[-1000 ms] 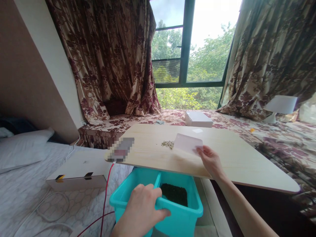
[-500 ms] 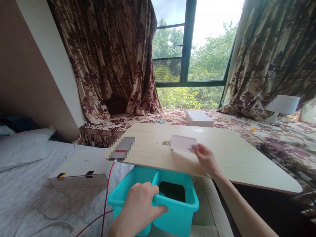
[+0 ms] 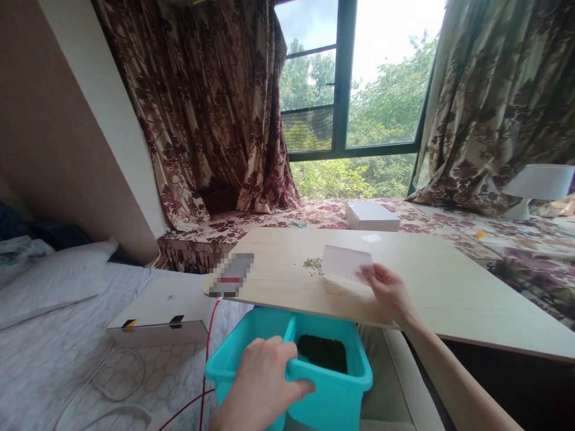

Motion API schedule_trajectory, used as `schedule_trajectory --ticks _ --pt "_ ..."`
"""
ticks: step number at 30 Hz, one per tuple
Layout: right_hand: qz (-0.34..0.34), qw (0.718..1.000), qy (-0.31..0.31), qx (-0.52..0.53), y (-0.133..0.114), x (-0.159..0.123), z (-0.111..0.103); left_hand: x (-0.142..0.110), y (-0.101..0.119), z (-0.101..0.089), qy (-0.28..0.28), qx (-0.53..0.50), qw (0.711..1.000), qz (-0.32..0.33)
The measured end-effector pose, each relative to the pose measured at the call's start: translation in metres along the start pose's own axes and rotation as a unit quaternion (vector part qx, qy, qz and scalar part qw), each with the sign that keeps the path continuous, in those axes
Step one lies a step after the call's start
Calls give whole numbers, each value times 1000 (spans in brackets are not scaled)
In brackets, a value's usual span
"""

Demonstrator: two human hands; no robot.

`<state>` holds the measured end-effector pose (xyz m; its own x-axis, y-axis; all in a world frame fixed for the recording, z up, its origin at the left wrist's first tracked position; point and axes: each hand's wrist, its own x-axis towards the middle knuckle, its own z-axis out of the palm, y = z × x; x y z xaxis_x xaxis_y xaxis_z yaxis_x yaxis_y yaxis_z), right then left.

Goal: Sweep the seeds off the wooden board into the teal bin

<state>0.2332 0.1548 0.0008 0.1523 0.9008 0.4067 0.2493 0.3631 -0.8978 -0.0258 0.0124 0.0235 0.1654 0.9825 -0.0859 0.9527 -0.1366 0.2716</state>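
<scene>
My right hand (image 3: 390,291) pinches the right end of a thin, pale translucent sheet (image 3: 347,263), tilted just above the wooden board (image 3: 417,257). Beside the sheet's left edge lies a small heap of greenish-brown bits (image 3: 313,265), too small to name. Below the board's near edge, my left hand (image 3: 266,378) grips the front of a turquoise two-compartment bin (image 3: 332,402), fingers over the rim and thumb outside. Dark crumbly material (image 3: 322,353) covers the floor of the bin's right compartment. My left hand partly hides the left compartment.
A blurred-out flat device (image 3: 232,275) lies on the board's left end, with a red cable (image 3: 209,341) hanging down. A white box (image 3: 162,314) sits on the bed at left. Another white box (image 3: 372,215) and a lamp (image 3: 539,182) stand on the window ledge.
The whole view has shifted slightly, so things appear farther right. My right hand still holds the sheet beside the bits, and my left hand keeps its grip on the bin.
</scene>
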Motion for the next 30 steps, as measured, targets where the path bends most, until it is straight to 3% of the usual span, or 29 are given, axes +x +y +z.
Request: schedule_trajectory --ticks 30 --pt "7 999 -35 11 -6 -2 -4 0 0 -1 7 -10 1000 -2"
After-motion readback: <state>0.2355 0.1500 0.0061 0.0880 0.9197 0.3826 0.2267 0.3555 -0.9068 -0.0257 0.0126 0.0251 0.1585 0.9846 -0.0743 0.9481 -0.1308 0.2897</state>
